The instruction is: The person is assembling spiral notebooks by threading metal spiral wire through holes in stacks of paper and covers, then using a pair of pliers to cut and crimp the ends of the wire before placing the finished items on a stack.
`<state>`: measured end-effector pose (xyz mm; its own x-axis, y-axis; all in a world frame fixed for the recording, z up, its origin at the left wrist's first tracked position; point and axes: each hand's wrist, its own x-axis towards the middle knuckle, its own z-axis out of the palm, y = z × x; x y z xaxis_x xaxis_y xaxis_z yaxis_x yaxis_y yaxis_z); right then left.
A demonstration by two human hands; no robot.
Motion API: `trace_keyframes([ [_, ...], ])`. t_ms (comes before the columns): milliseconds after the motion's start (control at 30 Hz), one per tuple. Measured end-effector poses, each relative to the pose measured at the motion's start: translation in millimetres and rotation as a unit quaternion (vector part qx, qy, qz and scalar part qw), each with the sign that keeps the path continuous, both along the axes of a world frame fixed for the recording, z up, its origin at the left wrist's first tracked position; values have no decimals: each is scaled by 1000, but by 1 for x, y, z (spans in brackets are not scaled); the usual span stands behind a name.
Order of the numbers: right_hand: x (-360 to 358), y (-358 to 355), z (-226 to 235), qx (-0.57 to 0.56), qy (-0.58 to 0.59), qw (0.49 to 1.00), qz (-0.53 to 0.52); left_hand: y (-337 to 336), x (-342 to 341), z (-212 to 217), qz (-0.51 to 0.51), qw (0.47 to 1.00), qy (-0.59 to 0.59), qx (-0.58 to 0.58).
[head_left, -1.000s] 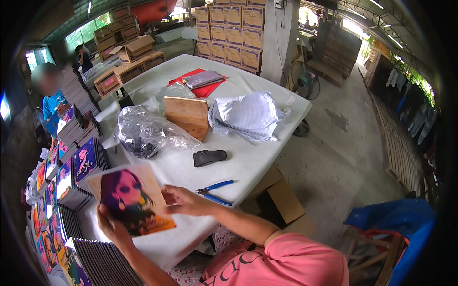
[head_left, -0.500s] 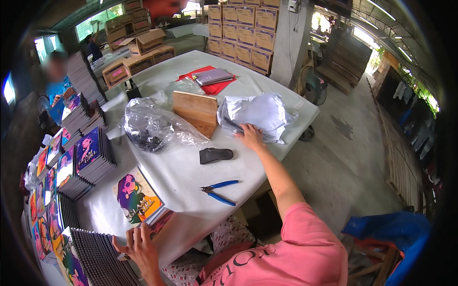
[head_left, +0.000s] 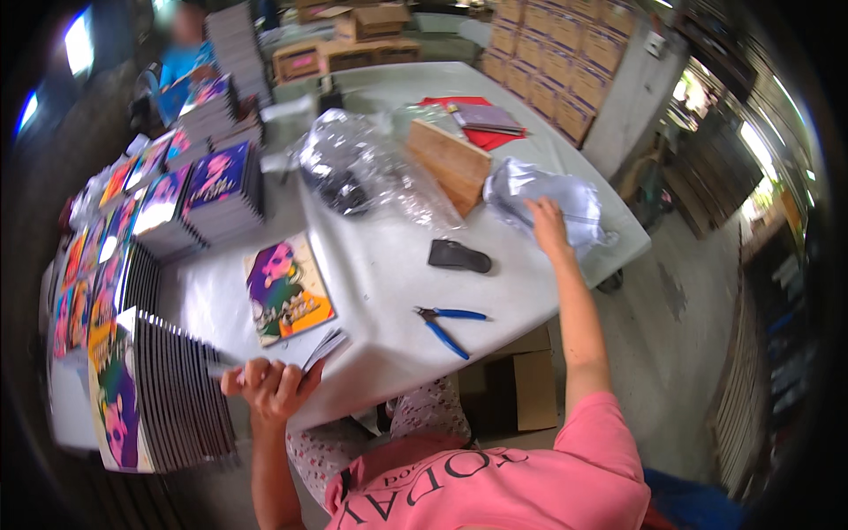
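Observation:
My left hand (head_left: 276, 387) is closed around a notebook (head_left: 325, 349) held at the table's near edge. Its page edges show beyond my fingers; the rest is hidden. Flat on the table just past it lies a notebook with a colourful illustrated cover (head_left: 290, 290). Beside that hand stands a row of spiral-bound notebooks (head_left: 181, 389) on edge. My right arm stretches to a crumpled white wrapping sheet (head_left: 574, 199) at the right. There my right hand (head_left: 549, 225) has its fingers drawn together over the sheet; what they hold, if anything, is too small to tell.
Blue-handled cutters (head_left: 452, 325) and a black stapler-like tool (head_left: 459, 256) lie mid-table. Behind them are clear plastic bags (head_left: 380, 172), a wooden block (head_left: 446, 163) and a purple notebook (head_left: 488, 119) on red sheets. Notebook stacks (head_left: 216, 190) fill the left, where a person sits.
My left hand has closed on the notebook at the table edge and tilted it up. My right hand's fingers have drawn together over the white sheet. The view has shifted.

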<state>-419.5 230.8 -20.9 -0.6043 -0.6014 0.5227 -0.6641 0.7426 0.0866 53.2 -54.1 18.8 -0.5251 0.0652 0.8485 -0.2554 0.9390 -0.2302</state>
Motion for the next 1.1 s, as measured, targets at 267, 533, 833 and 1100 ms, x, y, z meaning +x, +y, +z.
trace_keyframes([
  [267,161,-30,93,-67,-94,991,59,10,16,-7,-9,999,-27,25],
  [533,305,-97,74,-226,-407,804,371,37,0,-23,63,983,34,171],
  [833,295,-113,79,-133,-424,784,434,33,-8,-16,38,978,48,198],
  [1100,286,-118,82,-103,-436,739,502,30,-5,-5,16,972,19,234],
])
